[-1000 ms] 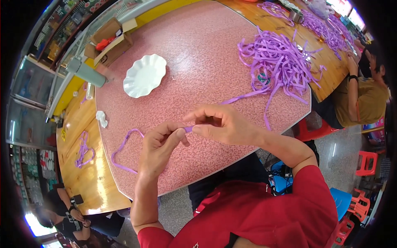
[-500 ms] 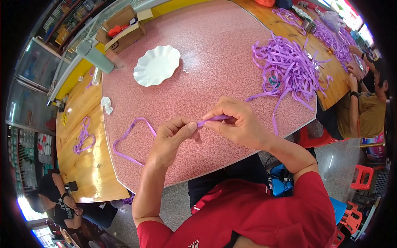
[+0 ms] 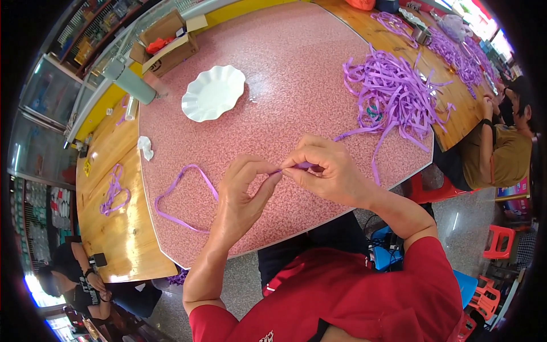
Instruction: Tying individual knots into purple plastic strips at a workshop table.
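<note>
My left hand [image 3: 246,185] and my right hand [image 3: 320,170] meet above the near part of the pink speckled table, fingertips almost touching. Each pinches the same purple ribbon [image 3: 306,166] between thumb and fingers; the bit right between the tips is mostly hidden. One stretch of that colour, a loose ribbon loop [image 3: 157,204], lies on the table left of my left hand. Beyond my right hand sits a big tangled heap of purple ribbon [image 3: 393,94], with one strand running from it toward that hand.
A white scalloped plate [image 3: 213,94] rests mid-table. Behind it are a cardboard box [image 3: 171,55] and a green bottle [image 3: 132,83]; crumpled tissue [image 3: 146,148] lies at the left edge. People sit at wooden tables on both sides, with more purple ribbon there.
My left hand has moved right and up, its fingertips now close against those of my right hand. Less ribbon shows between them. The right hand stays nearly in place.
</note>
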Motion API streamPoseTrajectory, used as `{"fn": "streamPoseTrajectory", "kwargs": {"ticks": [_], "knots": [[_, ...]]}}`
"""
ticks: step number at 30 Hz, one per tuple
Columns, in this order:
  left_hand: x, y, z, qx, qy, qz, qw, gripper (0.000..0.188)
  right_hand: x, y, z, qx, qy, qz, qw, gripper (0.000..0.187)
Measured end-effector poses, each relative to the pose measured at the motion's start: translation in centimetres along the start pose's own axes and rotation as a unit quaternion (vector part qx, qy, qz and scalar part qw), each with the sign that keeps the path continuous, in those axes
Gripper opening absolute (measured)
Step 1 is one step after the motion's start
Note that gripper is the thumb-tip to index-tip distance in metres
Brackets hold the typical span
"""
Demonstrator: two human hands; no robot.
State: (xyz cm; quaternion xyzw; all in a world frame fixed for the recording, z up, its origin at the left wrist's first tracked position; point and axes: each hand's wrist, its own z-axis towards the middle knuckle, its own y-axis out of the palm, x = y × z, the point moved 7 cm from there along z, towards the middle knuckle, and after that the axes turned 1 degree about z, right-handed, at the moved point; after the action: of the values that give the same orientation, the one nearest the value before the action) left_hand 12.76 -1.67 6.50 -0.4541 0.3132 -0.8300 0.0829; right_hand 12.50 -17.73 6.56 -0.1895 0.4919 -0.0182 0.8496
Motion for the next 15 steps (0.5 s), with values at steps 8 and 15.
{"fn": "streamPoseTrajectory", "kwargs": {"ticks": [8,15], "knots": [[-1.1,0.2,0.0,0.011,-0.08,-0.069,0.994,0.007,0.3,-0.6,-0.1,-0.004,-0.011,-0.007,1.0,0.011],[-3.2,-0.3,-1.1,0.034,-0.107,-0.042,0.993,0.01,0.3,-2.5,0.7,-0.011,-0.015,-0.046,0.999,0.008]]}}
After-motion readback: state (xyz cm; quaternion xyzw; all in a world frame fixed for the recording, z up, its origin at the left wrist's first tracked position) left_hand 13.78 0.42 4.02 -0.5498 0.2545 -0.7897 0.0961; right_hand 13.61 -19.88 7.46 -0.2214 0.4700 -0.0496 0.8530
